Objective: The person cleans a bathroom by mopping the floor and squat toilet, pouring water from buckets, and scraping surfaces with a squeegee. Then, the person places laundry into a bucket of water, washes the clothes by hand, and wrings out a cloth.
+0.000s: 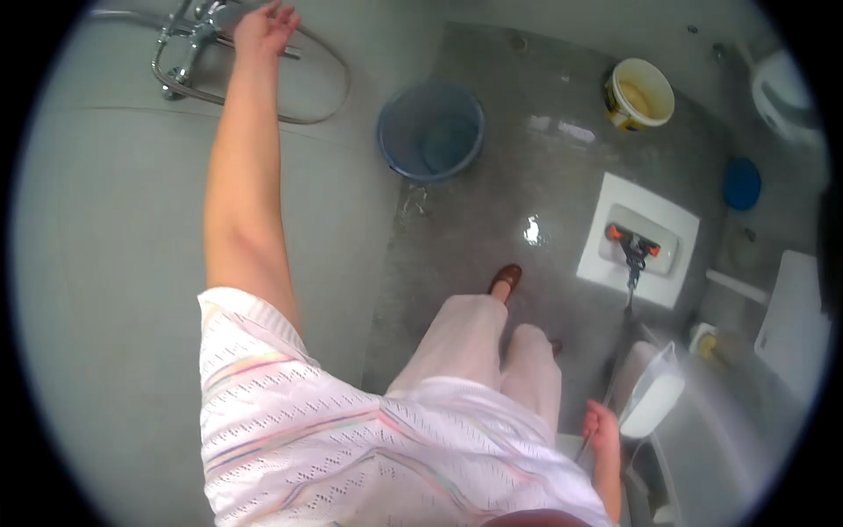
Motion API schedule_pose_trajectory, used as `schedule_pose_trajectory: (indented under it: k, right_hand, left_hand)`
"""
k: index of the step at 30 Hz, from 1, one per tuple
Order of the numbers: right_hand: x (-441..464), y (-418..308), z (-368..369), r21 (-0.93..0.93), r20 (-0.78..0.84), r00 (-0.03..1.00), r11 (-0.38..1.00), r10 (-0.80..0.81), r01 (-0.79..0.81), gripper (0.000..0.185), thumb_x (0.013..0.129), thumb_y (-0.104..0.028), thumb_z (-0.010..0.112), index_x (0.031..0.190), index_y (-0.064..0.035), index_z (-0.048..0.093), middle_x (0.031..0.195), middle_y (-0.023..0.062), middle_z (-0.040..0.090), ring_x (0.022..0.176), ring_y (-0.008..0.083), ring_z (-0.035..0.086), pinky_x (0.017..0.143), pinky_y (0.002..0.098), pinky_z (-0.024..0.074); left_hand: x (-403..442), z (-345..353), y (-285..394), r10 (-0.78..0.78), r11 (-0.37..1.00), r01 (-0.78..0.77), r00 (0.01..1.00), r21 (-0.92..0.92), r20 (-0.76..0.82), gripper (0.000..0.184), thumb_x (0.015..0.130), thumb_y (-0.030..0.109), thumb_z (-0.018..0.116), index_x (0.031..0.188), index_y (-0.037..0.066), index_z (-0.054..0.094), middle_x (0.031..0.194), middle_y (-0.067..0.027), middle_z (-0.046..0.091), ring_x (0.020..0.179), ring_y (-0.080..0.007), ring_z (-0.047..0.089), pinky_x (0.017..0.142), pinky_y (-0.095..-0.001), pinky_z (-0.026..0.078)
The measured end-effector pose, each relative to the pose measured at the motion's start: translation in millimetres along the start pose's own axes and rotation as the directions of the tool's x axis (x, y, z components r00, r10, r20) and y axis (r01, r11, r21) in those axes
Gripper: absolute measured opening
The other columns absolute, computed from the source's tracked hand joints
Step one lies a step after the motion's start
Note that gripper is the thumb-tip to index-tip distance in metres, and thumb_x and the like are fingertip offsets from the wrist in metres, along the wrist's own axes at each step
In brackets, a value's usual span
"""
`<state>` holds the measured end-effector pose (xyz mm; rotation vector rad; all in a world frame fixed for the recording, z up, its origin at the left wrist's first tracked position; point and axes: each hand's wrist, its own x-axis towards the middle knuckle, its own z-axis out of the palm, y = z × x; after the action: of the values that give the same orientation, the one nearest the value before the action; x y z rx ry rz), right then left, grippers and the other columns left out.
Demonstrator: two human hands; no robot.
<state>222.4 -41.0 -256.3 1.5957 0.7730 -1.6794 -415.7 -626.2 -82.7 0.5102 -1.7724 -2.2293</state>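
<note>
My left hand [266,32] reaches out to the chrome wall tap [204,33], over the end of its lever. The fingers look apart and slightly curled; whether the palm touches the lever is hidden. Low on the other side, my right hand [601,427] is closed around the thin pole of a mop [634,250]. The mop's grey and orange head lies over the basin of a white squat toilet [594,257] set in the floor. Below the tap stands a blue bucket [392,162], seemingly with some water in it.
A shower hose [338,66] loops below the tap. Behind stands a white and yellow bucket [617,110]. The grey floor [492,206] shines wet. On the right are a blue round item [742,184], a white bin [654,404] and a white basin [781,101].
</note>
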Motion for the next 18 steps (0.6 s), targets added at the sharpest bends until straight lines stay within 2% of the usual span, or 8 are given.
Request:
schedule_pose_trajectory:
  k: [2,5,6,9,13,14,16,18]
  right_hand:
    - [-3.3,-2.0,5.8,0.009,-0.002,1.000,1.000,-0.015,0.015,0.013,0.081,-0.018,0.056,0.074,-0.0115,0.048,0.047,-0.0050,0.033,0.035,0.0081,0.032,0.033,0.0279,0.0323]
    - [-0.8,1.5,8.0,0.049,0.005,1.000,0.999,-0.016,0.016,0.010,0.081,-0.018,0.055,0.079,-0.0106,0.049,0.048,-0.0048,0.035,0.035,0.0076,0.033,0.033,0.0269,0.0335]
    - [-3.0,0.0,10.8,0.040,-0.007,1.000,0.999,-0.021,0.021,0.010,0.081,-0.018,0.055,0.079,-0.0107,0.049,0.049,-0.0048,0.035,0.035,0.0075,0.033,0.033,0.0266,0.0339]
    - [-6.9,-5.8,18.1,0.043,0.003,1.000,0.999,-0.022,0.022,0.012,0.081,-0.018,0.056,0.076,-0.0119,0.047,0.049,-0.0046,0.036,0.035,0.0071,0.033,0.032,0.0262,0.0340]
    - [-3.0,-4.9,16.8,0.098,0.015,1.000,0.995,-0.020,0.018,0.016,0.081,-0.017,0.055,0.070,-0.0123,0.044,0.048,-0.0046,0.036,0.034,0.0067,0.033,0.032,0.0254,0.0331]
    - [-2.8,-1.8,16.0,0.109,0.017,0.999,0.993,-0.038,0.036,0.017,0.081,-0.016,0.054,0.069,-0.0124,0.043,0.048,-0.0046,0.036,0.034,0.0066,0.033,0.031,0.0254,0.0330]
    - [-3.5,5.4,9.0,0.164,0.030,0.995,0.983,-0.091,0.084,0.019,0.081,-0.014,0.053,0.066,-0.0127,0.041,0.048,-0.0046,0.036,0.034,0.0064,0.033,0.031,0.0252,0.0326]
    - [0.3,9.9,4.0,0.227,0.069,0.987,0.966,-0.147,0.128,0.021,0.080,-0.013,0.052,0.063,-0.0129,0.040,0.048,-0.0044,0.036,0.034,0.0062,0.033,0.031,0.0250,0.0322]
  left_hand:
    - [32.8,-19.0,-2.5,-0.037,0.993,0.044,0.997,-0.106,0.063,0.026,0.085,0.001,0.039,0.110,-0.006,0.039,0.112,-0.0147,0.048,0.105,-0.0352,0.048,0.087,-0.0530,0.040]
    - [-8.1,8.4,7.0,0.004,0.986,0.019,0.991,-0.164,0.136,0.028,0.086,0.000,0.037,0.114,-0.008,0.036,0.117,-0.0159,0.045,0.110,-0.0377,0.044,0.090,-0.0555,0.037]
    - [-13.4,9.1,5.7,-0.078,0.951,0.116,0.987,-0.286,0.141,0.034,0.074,0.013,0.055,0.107,0.009,0.049,0.111,-0.0136,0.051,0.103,-0.0303,0.050,0.083,-0.0568,0.038]
    - [-38.6,17.7,12.7,-0.024,0.971,0.065,0.984,-0.231,0.178,0.031,0.086,-0.001,0.037,0.117,-0.008,0.033,0.122,-0.0168,0.042,0.115,-0.0395,0.039,0.091,-0.0570,0.035]
    - [-81.0,34.3,-4.0,-0.003,0.994,0.025,0.979,-0.103,0.204,0.031,0.086,0.002,0.041,0.116,-0.007,0.033,0.125,-0.0179,0.040,0.114,-0.0406,0.040,0.093,-0.0542,0.035]
    - [-78.1,31.4,-20.9,-0.063,0.994,0.078,0.979,-0.071,0.194,0.032,0.085,0.008,0.049,0.113,-0.003,0.038,0.121,-0.0178,0.044,0.113,-0.0387,0.043,0.093,-0.0496,0.036]
    - [-91.4,28.2,-58.1,-0.215,0.976,0.206,0.945,0.064,0.246,0.033,0.081,0.012,0.055,0.111,0.002,0.044,0.113,-0.0156,0.052,0.108,-0.0326,0.048,0.086,-0.0437,0.042]
    - [-115.2,22.0,-109.9,-0.387,0.919,0.316,0.837,0.235,0.387,0.031,0.079,0.013,0.058,0.108,0.006,0.048,0.104,-0.0117,0.057,0.096,-0.0263,0.056,0.074,-0.0366,0.047]
